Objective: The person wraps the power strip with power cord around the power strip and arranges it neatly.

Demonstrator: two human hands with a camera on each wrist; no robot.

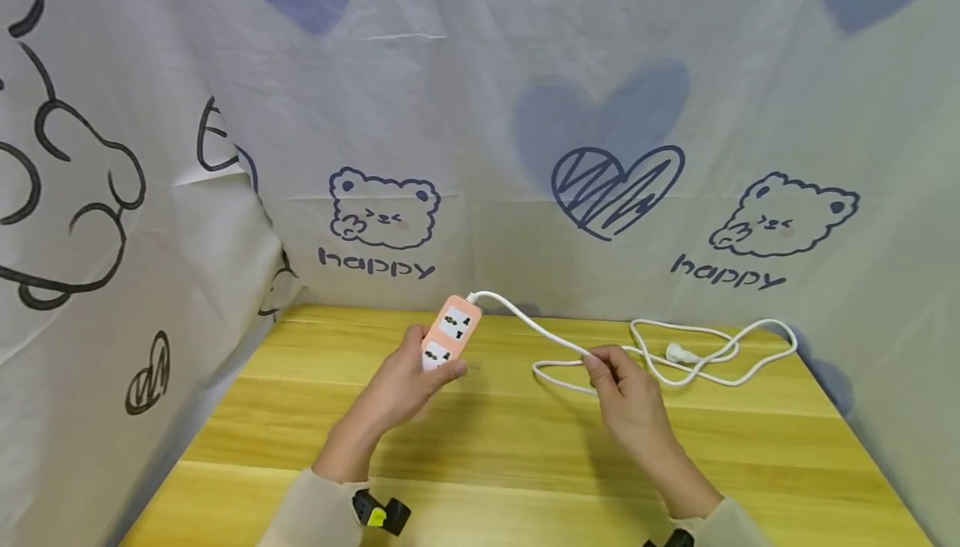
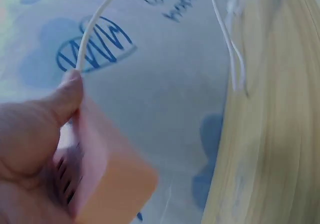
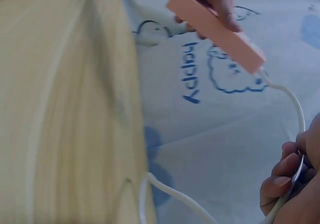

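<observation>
A pink power strip [image 1: 452, 328] with white socket faces is held up above the table in my left hand [image 1: 405, 380], thumb on one side and fingers on the other. From its upper end runs a white cord [image 1: 525, 318], arching over to my right hand [image 1: 632, 393], which pinches it between thumb and fingers. In the right wrist view the cord [image 3: 292, 96] passes through curled fingers [image 3: 282, 176]. The left wrist view shows the strip's end [image 2: 120, 189] close up, its sockets partly hidden by the thumb.
Beyond my right hand the rest of the cord [image 1: 787, 347] lies in loose loops, with a white plug [image 1: 681, 353] among them. A wooden table [image 1: 510, 464] spreads below. White printed cloth [image 1: 480, 113] hangs behind and at both sides.
</observation>
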